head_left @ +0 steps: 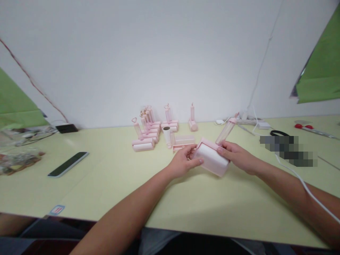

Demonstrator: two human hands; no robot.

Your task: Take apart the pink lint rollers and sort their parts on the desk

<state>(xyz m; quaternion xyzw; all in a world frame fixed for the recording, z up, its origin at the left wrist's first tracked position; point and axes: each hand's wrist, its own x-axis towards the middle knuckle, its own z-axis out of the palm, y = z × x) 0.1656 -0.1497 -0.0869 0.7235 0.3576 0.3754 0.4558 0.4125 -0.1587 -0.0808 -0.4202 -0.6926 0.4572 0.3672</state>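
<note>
A pink lint roller (212, 159) with a white paper roll and a clear pink handle is held between my two hands, tilted above the table. My left hand (183, 163) grips the left end of its head, thumb on the white roll. On the other end, by the base of the handle, my right hand (236, 156) is closed. Just behind my left hand lie a loose white paper roll (166, 134) standing on end, a pink handle piece (172, 139) and an open pink cover (183, 147).
Several finished-looking pink lint rollers (146, 134) stand in a row near the wall, and another (193, 122) stands apart. A dark-screened phone-like device (68, 164) lies left. Cables and a white adapter (263, 125) sit right; a white cord (300, 177) crosses my right forearm.
</note>
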